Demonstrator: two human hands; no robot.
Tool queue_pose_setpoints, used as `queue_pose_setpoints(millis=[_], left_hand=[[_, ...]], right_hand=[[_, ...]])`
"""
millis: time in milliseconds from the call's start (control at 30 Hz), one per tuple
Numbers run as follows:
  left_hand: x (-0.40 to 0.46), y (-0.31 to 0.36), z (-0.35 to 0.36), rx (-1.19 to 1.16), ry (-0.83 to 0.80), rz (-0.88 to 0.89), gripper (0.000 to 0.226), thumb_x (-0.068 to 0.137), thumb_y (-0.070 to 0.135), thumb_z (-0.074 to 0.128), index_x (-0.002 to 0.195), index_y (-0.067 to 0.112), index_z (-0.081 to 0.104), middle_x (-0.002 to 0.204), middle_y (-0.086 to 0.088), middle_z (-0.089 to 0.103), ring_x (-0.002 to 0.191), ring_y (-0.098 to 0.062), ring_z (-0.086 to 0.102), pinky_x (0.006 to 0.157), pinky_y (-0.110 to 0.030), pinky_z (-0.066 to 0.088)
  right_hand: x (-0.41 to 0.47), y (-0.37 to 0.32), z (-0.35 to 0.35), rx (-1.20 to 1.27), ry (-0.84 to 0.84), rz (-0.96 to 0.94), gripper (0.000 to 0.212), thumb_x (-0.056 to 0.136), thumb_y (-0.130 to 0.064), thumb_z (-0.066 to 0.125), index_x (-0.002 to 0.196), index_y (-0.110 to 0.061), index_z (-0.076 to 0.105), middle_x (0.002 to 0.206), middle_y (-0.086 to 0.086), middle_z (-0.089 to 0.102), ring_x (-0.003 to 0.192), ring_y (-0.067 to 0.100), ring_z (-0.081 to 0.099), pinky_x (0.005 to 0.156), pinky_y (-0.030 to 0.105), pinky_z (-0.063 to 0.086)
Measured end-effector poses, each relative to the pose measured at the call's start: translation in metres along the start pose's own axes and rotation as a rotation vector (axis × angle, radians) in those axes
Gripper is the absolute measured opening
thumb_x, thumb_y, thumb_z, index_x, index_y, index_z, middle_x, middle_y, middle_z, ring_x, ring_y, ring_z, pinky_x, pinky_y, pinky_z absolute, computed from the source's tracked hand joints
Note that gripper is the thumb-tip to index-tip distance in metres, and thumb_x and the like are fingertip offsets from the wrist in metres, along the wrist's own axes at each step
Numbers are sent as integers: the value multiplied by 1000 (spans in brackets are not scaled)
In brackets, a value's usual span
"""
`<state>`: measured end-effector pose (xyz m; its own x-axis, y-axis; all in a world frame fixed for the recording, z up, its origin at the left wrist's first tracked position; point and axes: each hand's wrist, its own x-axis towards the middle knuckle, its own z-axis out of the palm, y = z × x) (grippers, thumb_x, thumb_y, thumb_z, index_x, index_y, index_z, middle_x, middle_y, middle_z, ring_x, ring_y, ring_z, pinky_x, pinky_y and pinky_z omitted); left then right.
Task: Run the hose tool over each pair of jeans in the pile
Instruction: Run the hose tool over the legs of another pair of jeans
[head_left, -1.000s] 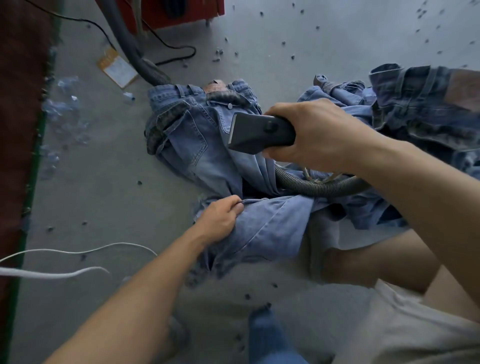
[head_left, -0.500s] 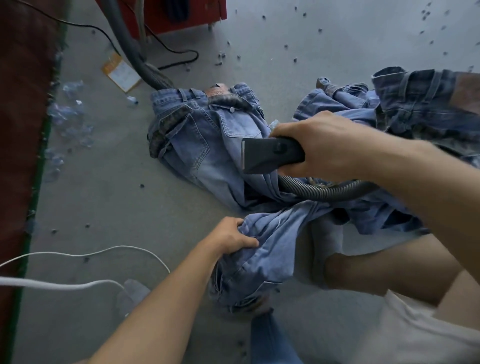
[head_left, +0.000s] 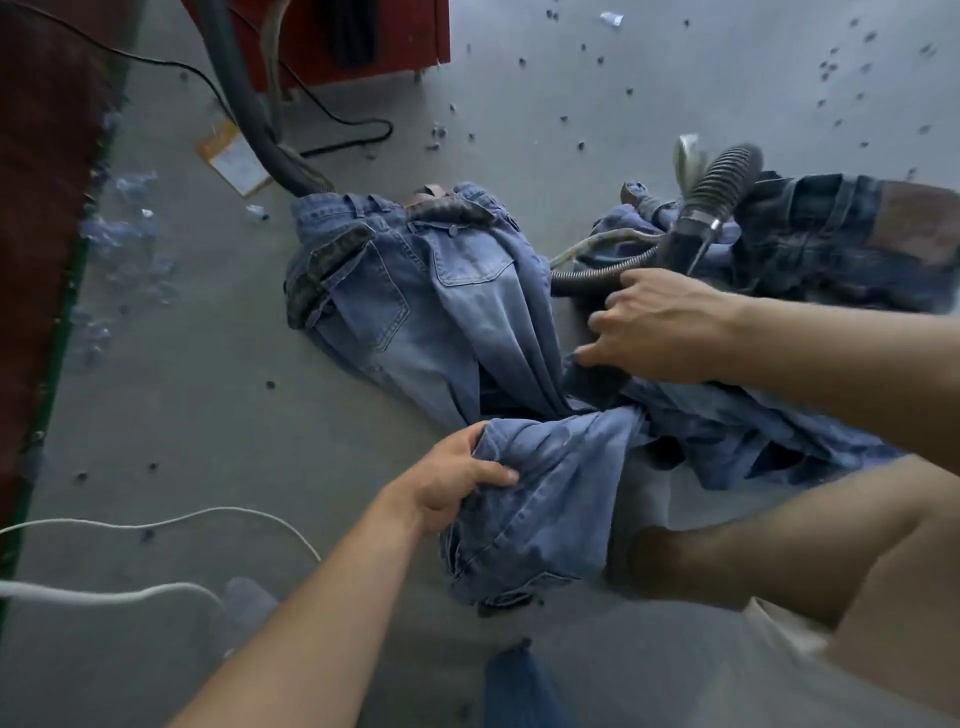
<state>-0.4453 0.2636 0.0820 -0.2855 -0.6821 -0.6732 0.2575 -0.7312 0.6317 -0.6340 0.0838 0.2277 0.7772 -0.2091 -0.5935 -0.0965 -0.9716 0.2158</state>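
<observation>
Floor (head_left: 519, 104): grey concrete, dotted with small dark scraps.
Cabinet (head_left: 395, 31): red, far beyond the hands.
Black cable (head_left: 332, 111): trailing below it.
Red strip (head_left: 36, 208): along the left edge.
White cord (head_left: 156, 525): left of the near hand.

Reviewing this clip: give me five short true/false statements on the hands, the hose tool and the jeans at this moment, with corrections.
1. The left hand grips bunched denim of the light jeans. True.
2. The right hand holds the hose tool. False: the tool is out of the hand, beyond it, above the dark jeans.
3. The right hand's fingers are spread, reaching toward the denim. True.
4. The light jeans lie folded in a neat stack. False: they lie spread and twisted on the floor.
5. A white cord lies on the floor by the left arm. True.
</observation>
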Motion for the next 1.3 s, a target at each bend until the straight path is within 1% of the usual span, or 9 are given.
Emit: queue_pose_setpoints(millis=[300,533,667,867,933,1033,1100,1233,1300], left_hand=[[4,-12,-2,-82,-64,28,68,72,-8,72,136,10,61,132,-19,67,125,-35,63,107,-46,50],[1,-11,-4,-83,-42,14,65,72,-7,74,134,8,61,131,-18,68,123,-34,65,103,-44,53],[-1,-9,-8,-34,-51,16,62,76,-5,75,134,13,63,130,-14,70,123,-30,66,99,-39,54],[-12,-2,-21,335,-21,-47,42,72,29,78,112,17,71,99,-2,75,92,-16,70,80,-32,54],[-13,0,-37,539,137,-15,31,81,25,74,111,18,70,102,3,76,100,-17,71,87,-34,55],[-24,1,-65,829,1038,210,25,90,14,68,113,7,66,107,-13,72,107,-38,64,92,-44,47],[-38,-13,-68,855,1256,284,30,90,30,69,104,4,62,99,-19,68,98,-43,63,84,-48,46],[-45,-73,-16,1044,534,-302,109,73,89,53,146,11,33,148,-16,36,137,-38,41,110,-50,40],[-37,-91,7,1207,402,-349,98,85,79,52,152,14,25,156,-14,26,143,-37,33,114,-49,38]], right_hand=[[12,-36,21,-8,75,-52,33,91,-19,48,120,-32,56,96,-5,67,92,24,70,73,35,32],[-3,6,-20,278,239,33,42,83,-35,69,122,-46,58,95,-19,69,85,16,68,74,29,47],[-6,9,-13,184,68,105,35,87,-32,65,119,-44,56,99,-16,70,94,18,69,86,34,49],[8,-67,-10,148,33,-112,34,96,-33,51,130,-35,55,105,-7,68,99,24,69,87,38,46],[8,-59,-30,282,154,-58,46,92,-45,44,137,-38,51,107,-8,68,96,23,70,86,40,52],[4,-30,-59,439,379,82,54,83,-51,37,133,-41,54,101,-8,69,85,26,69,71,39,56],[2,-13,-68,451,409,169,45,86,-44,48,130,-43,54,99,-7,68,85,28,68,67,39,54],[5,-7,-70,468,331,221,39,92,-38,61,130,-43,54,102,-5,68,89,29,67,70,39,52],[9,-12,-68,436,291,204,34,94,-38,61,127,-42,54,99,-6,67,86,27,66,67,36,49]])
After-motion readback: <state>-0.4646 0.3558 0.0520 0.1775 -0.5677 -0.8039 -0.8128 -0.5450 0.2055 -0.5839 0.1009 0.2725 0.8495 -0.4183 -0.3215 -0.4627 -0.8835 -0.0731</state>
